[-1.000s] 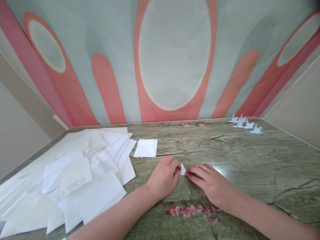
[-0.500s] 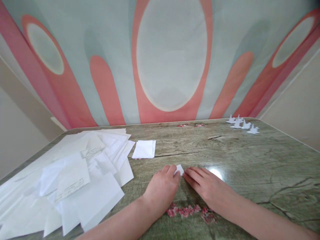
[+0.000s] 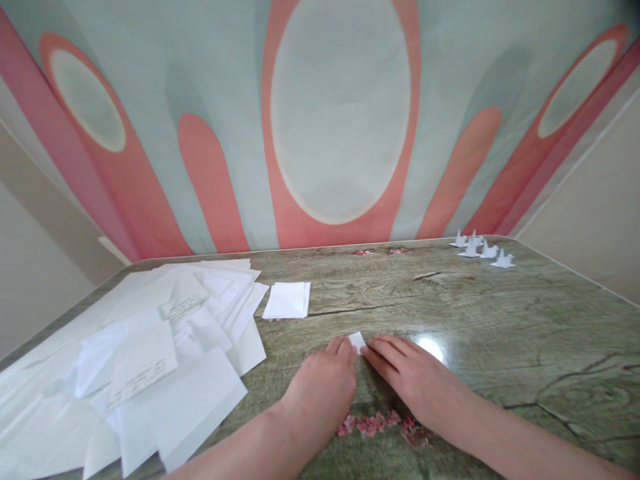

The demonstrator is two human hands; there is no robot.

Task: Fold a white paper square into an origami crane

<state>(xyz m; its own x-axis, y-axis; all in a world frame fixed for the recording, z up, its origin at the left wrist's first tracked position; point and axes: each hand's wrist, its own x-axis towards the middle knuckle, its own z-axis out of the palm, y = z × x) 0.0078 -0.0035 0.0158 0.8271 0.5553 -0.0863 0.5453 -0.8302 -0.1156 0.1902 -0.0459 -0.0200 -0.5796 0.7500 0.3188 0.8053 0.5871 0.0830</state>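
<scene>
Paper piece (image 3: 357, 343), nearer than the square stack (image 3: 287, 300) and right of it, is held steady, apparently, from both sides: left hand (image 3: 324, 378) curled closed on it; right hand (image 3: 413, 368), fingers together, touching its edge, pinch unclear. Paper birds (image 3: 489, 251), far right of the stack, presumably sit there for safety.

Below centre, the left hand (image 3: 325, 377) hides part of the small white paper (image 3: 357, 341) from us. We cannot read the print (image 3: 137, 385) at lower left, where the edge crops the paper pile (image 3: 200, 400).
</scene>
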